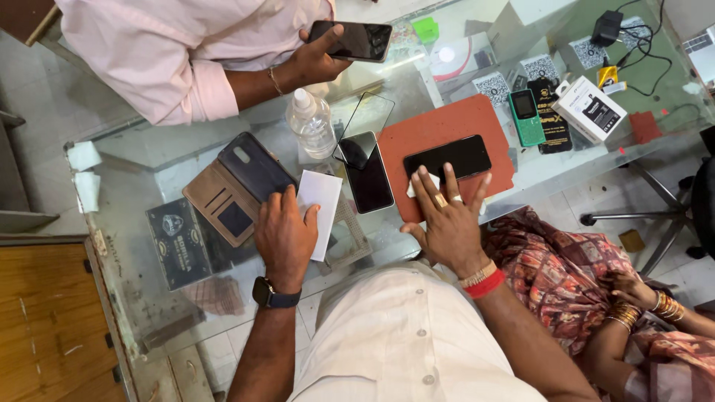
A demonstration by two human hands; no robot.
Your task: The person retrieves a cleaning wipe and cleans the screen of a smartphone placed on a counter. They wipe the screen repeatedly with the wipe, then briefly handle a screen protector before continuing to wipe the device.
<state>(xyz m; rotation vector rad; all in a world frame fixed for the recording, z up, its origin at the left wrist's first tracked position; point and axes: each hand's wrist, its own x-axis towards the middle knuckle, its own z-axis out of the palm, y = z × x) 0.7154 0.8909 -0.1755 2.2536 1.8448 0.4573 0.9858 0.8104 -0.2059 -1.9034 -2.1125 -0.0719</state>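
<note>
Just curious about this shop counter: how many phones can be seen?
4: one on the red mat, one beside the bottle, a green keypad one, one in another person's hand. Others may be hidden.

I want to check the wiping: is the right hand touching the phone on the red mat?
Touching. The head view shows the right hand pressing a white cloth against the phone.

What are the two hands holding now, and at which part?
Neither grips anything. The right hand presses a small white cloth flat against the near edge of the black phone. The left hand rests on a white paper.
</note>
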